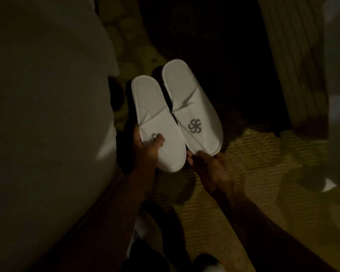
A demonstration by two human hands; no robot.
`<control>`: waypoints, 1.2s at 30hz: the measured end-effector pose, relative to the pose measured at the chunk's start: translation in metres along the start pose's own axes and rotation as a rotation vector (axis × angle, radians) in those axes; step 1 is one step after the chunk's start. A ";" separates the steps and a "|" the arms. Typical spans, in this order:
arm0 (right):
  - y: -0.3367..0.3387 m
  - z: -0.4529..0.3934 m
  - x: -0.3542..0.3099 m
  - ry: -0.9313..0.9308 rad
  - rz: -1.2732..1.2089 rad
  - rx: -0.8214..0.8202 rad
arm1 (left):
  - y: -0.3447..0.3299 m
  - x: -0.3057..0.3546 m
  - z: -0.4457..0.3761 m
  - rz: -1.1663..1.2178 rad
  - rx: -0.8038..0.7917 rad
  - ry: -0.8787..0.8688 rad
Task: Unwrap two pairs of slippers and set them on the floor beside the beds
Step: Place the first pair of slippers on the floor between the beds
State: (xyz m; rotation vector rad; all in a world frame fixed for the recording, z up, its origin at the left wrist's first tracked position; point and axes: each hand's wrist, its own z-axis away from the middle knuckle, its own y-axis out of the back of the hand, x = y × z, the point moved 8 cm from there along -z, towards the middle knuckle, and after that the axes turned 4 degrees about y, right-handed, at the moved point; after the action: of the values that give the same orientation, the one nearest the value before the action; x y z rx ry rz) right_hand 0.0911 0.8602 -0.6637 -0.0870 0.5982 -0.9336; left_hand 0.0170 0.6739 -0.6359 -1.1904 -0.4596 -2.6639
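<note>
In dim light, the left hand (145,148) pinches one flat white cloth slipper (157,122); right-hand fingers (201,154) grip its twin (192,107) at the toe, above patterned carpet (253,160). Both look light and floppy.

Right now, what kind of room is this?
Likely a hotel guest room: white logo slippers, a white-sheeted bed at left, patterned carpet. Dim light, so not certain.
</note>
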 end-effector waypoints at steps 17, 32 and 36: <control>0.000 -0.018 -0.030 0.250 1.458 0.148 | 0.020 -0.008 -0.024 -0.451 0.244 -0.117; -0.075 -0.083 -0.047 0.524 1.611 -0.103 | 0.025 0.008 -0.046 -0.396 0.417 -0.176; -0.085 -0.083 -0.038 0.513 1.683 -0.163 | 0.034 0.005 -0.049 -0.457 0.459 -0.125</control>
State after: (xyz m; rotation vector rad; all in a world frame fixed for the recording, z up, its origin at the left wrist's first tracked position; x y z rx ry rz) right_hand -0.0311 0.8530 -0.6883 0.4760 0.9284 0.7626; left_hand -0.0105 0.6245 -0.6558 -1.2158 -1.4258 -2.6010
